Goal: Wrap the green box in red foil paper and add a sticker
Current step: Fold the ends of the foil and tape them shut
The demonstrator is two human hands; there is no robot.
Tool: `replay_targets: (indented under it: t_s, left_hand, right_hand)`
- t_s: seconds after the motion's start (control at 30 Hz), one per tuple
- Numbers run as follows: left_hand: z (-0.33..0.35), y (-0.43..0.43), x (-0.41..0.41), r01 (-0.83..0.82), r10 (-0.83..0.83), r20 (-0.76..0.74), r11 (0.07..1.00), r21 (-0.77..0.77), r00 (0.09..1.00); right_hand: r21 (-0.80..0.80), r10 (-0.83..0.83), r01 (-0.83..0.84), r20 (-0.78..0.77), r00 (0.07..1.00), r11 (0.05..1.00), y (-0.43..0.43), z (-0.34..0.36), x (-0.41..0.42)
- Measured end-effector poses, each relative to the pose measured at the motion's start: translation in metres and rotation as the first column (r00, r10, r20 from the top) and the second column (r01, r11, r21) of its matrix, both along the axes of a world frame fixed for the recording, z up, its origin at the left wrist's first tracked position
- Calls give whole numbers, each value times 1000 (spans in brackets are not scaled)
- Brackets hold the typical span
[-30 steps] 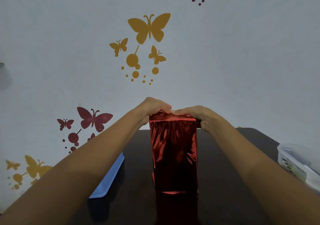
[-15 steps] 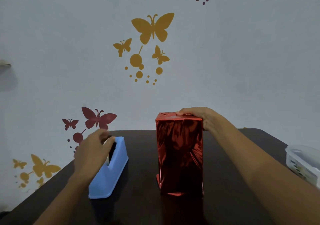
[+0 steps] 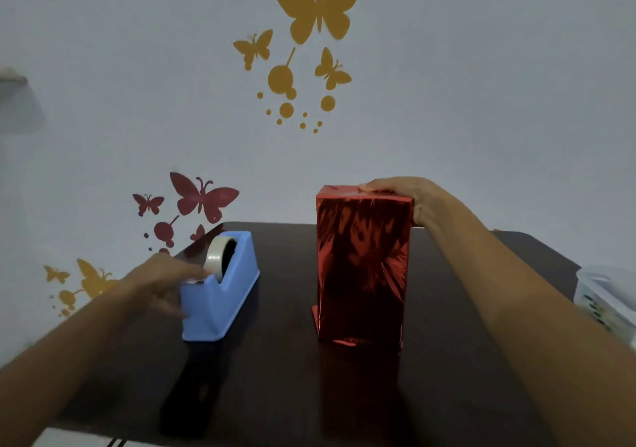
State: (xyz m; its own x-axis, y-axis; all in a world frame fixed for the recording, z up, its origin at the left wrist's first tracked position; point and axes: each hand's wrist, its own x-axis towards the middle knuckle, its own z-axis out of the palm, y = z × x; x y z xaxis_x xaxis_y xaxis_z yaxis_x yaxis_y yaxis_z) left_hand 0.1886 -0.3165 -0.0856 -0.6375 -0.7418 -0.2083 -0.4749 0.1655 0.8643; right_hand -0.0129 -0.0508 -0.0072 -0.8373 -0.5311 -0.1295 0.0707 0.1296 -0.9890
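Note:
The box (image 3: 363, 267), fully covered in shiny red foil, stands upright on the dark table (image 3: 282, 377), right of centre. My right hand (image 3: 406, 195) rests over its top right corner, with fingers laid flat across the folded foil on top and the palm against the right side. A blue tape dispenser (image 3: 220, 295) with a roll of clear tape (image 3: 218, 252) stands left of the box. My left hand (image 3: 161, 281) is blurred at the dispenser's near cutter end, fingertips touching it. Whether it pinches tape is unclear. No sticker is visible.
A clear plastic container (image 3: 605, 295) sits at the table's right edge. The wall behind carries butterfly decals (image 3: 320, 9). Bare dark tabletop lies in front of the box and the dispenser.
My left hand left the box top, reached the tape roll, then slid toward me to the dispenser's cutter end. My right hand stays on the box top. The camera has tilted down slightly.

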Motion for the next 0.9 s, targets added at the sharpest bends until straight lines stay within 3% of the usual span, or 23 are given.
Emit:
replay_targets:
  t_s: [0.13, 0.3, 0.7, 0.9]
  left_hand:
    - [0, -3, 2, 23, -30, 34, 980, 199, 999]
    - [-5, -6, 8, 63, -28, -122, 955, 291, 992]
    - [-36, -3, 32, 190, -15, -516, 938, 288, 857]
    - [-68, 11, 33, 36, 153, -544, 946, 321, 825]
  right_hand:
    - [34, 28, -27, -35, 999, 999, -3, -4, -1]
    - [10, -18, 19, -58, 998, 1000, 0, -6, -3]
    - [-7, -11, 11, -24, 1000, 1000, 1, -7, -3]
    - [-20, 8, -9, -23, 1000, 1000, 3, -6, -3]
